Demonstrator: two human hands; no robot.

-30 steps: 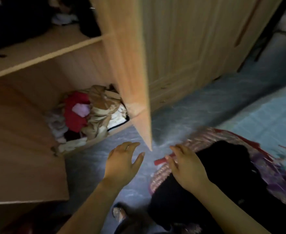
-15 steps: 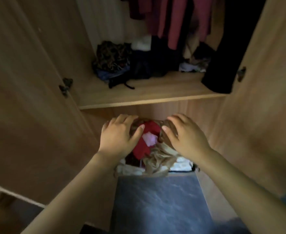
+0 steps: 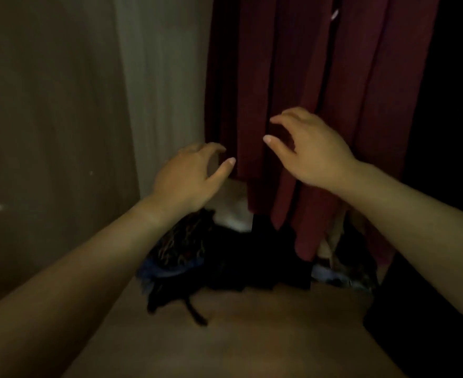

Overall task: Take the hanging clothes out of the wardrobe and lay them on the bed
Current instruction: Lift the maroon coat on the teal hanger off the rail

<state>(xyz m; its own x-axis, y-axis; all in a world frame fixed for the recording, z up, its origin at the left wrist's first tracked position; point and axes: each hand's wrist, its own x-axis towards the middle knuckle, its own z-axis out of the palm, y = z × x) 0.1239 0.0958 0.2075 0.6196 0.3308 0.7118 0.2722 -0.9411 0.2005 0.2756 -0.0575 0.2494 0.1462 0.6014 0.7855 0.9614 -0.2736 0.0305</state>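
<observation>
Moved: left hand (image 3: 186, 175) and right hand (image 3: 314, 154) have lifted off the bottom-compartment heap and are now up at the red hanging clothes (image 3: 361, 105) inside the wardrobe; view tilted up too.
Left grip: fingers apart, loosely curved, empty, at the red cloth's left edge.
Right grip: fingers spread, empty, in front of the red cloth; contact unclear.
Under the red cloth: dark pile (image 3: 224, 260) on shelf (image 3: 252, 336), hem reaching down to it.
Room: bare back panel (image 3: 164, 91) to its left; black garment (image 3: 459, 132) close on its right.
</observation>
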